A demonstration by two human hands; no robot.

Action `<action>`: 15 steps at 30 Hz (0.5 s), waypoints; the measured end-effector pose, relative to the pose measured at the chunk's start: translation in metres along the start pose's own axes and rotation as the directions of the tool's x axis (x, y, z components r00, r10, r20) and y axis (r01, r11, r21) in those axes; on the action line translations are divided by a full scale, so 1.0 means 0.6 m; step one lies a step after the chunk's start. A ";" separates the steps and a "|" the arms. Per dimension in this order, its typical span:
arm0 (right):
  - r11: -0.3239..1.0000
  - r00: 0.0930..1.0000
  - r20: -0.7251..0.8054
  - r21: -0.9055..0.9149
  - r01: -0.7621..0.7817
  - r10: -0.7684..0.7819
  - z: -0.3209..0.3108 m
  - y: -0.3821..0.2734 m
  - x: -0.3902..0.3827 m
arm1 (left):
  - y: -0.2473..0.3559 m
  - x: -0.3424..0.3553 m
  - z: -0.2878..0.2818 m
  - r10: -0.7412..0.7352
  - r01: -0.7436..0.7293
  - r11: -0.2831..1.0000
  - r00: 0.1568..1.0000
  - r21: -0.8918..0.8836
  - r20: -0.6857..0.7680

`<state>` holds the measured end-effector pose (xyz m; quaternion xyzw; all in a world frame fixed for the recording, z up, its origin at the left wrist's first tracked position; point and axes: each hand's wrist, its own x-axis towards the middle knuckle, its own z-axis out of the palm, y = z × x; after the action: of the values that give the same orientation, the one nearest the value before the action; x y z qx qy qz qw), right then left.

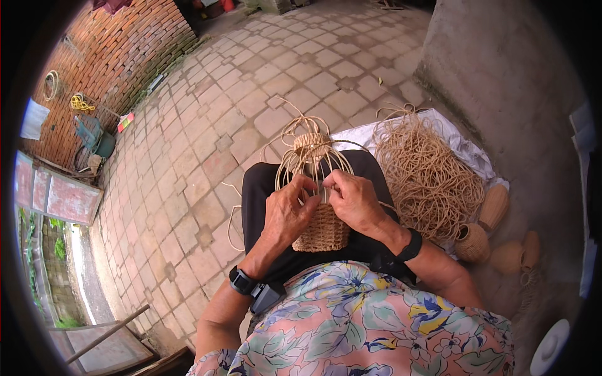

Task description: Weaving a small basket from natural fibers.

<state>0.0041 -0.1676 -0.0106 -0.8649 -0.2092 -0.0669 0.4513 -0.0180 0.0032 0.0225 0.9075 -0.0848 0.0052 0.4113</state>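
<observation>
A tan woven basket (pixel 320 229) rests in my lap against dark trousers, with long loose strands curving up from its far side. Beyond its rim, a small woven piece (pixel 311 145) sits among the looping strands. My left hand (pixel 291 209) is at the rim, thumb and fingers pinched together around a strand. Close beside it, my right hand (pixel 355 199) pinches too, its fingertips on a thin strand at the rim. The fingers partly cover the exact spot where the strands cross.
To my right, a large tangle of tan cord (pixel 426 175) lies on a white sheet (pixel 448 128). Several woven pieces, among them a round basket (pixel 472 243), are near it. A wall (pixel 501 69) rises at the right; stone paving (pixel 182 169) spreads left and ahead.
</observation>
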 end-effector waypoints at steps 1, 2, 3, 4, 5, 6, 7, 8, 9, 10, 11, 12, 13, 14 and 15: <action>0.999 0.999 -0.014 -0.006 0.041 -0.041 0.003 0.003 0.001 | 0.001 0.001 -0.001 0.002 -0.002 1.000 1.000 -0.002 0.006; 0.996 0.996 -0.028 -0.012 0.083 -0.083 0.003 0.004 0.002 | 0.000 0.002 -0.002 0.003 -0.003 1.000 1.000 -0.004 0.002; 0.996 0.996 -0.026 -0.015 0.087 -0.087 0.001 0.003 0.002 | -0.002 0.002 -0.004 -0.014 0.014 1.000 1.000 -0.005 0.017; 0.993 0.994 0.000 -0.032 0.113 -0.113 -0.003 0.000 0.002 | -0.005 0.003 -0.004 -0.030 0.030 1.000 0.999 -0.006 0.032; 0.989 0.990 0.026 -0.049 0.139 -0.138 -0.007 -0.004 0.003 | -0.007 0.003 -0.004 -0.030 0.030 1.000 0.999 -0.008 0.027; 0.988 0.990 0.029 -0.050 0.143 -0.142 -0.010 -0.008 0.005 | -0.008 0.002 -0.003 -0.041 0.041 0.999 0.999 -0.024 0.023; 0.950 0.963 -0.010 -0.164 0.266 -0.271 -0.013 -0.013 0.007 | -0.008 0.002 -0.002 -0.052 0.052 0.998 0.998 -0.040 0.020; 0.884 0.916 -0.034 -0.279 0.374 -0.399 -0.014 -0.015 0.008 | -0.006 0.000 -0.002 -0.052 0.053 0.998 0.999 -0.042 0.016; 0.883 0.915 -0.033 -0.280 0.377 -0.402 -0.013 -0.012 0.008 | -0.002 0.000 -0.003 -0.054 0.054 0.998 0.998 -0.021 0.011; 0.860 0.903 -0.004 -0.306 0.408 -0.430 -0.010 -0.005 0.007 | 0.001 0.000 -0.003 -0.056 0.056 0.998 0.998 -0.001 0.007; 0.836 0.890 0.025 -0.331 0.438 -0.456 -0.007 0.001 0.007 | 0.000 0.001 -0.001 -0.055 0.055 0.998 0.998 -0.002 0.005; 0.835 0.888 0.027 -0.331 0.440 -0.458 -0.005 0.004 0.009 | -0.003 0.002 0.002 -0.039 0.039 0.999 0.999 0.010 -0.004; 0.838 0.883 0.036 -0.301 0.456 -0.468 -0.004 0.006 0.012 | -0.004 0.002 0.003 -0.022 0.023 1.000 1.000 0.022 -0.012; 0.840 0.878 0.044 -0.271 0.470 -0.477 -0.004 0.008 0.016 | -0.003 0.002 0.003 -0.023 0.023 0.999 1.000 0.022 -0.014; 0.839 0.877 0.045 -0.270 0.472 -0.479 -0.004 0.006 0.021 | -0.003 0.004 0.005 -0.023 0.023 0.999 1.000 0.035 -0.016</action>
<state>0.0172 -0.1677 -0.0083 -0.8387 -0.4004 -0.2154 0.2997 -0.0157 0.0017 0.0197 0.9155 -0.0711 0.0091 0.3958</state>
